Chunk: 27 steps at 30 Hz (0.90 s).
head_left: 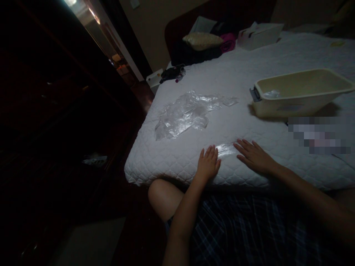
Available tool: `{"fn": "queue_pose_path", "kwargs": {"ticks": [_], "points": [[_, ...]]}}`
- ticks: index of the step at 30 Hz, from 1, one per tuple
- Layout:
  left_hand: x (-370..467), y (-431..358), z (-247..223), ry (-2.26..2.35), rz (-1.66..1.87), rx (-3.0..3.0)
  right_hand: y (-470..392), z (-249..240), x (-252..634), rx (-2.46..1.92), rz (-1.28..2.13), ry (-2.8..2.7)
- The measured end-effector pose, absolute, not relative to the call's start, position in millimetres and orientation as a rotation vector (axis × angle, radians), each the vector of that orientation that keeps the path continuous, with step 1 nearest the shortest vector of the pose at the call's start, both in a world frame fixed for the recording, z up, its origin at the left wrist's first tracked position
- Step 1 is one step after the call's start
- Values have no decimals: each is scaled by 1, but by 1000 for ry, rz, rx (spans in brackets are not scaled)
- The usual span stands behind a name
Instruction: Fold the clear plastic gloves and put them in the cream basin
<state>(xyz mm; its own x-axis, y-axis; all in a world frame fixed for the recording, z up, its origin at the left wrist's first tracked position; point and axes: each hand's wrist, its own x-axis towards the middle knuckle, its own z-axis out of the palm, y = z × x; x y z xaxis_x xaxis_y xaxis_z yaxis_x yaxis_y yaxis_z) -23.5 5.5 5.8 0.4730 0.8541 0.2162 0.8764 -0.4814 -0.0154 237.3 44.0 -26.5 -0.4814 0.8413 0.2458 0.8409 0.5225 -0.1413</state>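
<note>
Between my two hands a small folded piece of clear plastic point(225, 150) lies flat on the white quilted bedspread point(155, 162). My left hand point(208, 163) rests palm down at its left end, fingers stretched out. At the right end my right hand point(254, 156) lies flat with its fingers spread, the tips touching or very near the plastic. Farther back is a loose, crumpled heap of clear plastic bags point(185, 114). To the right stands a cream plastic bin point(299, 105) with a grey side latch; a bit of clear plastic shows inside it.
A blurred-out object point(318, 136) lies right of my right hand. At the bed's far end are a patterned pillow point(203, 41), a rolled magenta cloth point(228, 43) and a white box point(259, 37). Dark items point(172, 73) sit at the far left corner. Dark furniture stands left.
</note>
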Motion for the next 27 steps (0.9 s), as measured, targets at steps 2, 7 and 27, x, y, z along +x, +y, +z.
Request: {"fn": "queue_pose_path", "kwargs": {"ticks": [2, 7, 27], "points": [[-24, 5, 7, -1531, -275, -2582, 44, -28, 235, -1420, -17, -2458], [-30, 3, 11, -1477, -290, -2637, 42, -28, 229, -1470, -30, -2415], [-30, -5, 12, -1659, -323, -2414, 30, -4, 220, -1373, -113, -2153]]}}
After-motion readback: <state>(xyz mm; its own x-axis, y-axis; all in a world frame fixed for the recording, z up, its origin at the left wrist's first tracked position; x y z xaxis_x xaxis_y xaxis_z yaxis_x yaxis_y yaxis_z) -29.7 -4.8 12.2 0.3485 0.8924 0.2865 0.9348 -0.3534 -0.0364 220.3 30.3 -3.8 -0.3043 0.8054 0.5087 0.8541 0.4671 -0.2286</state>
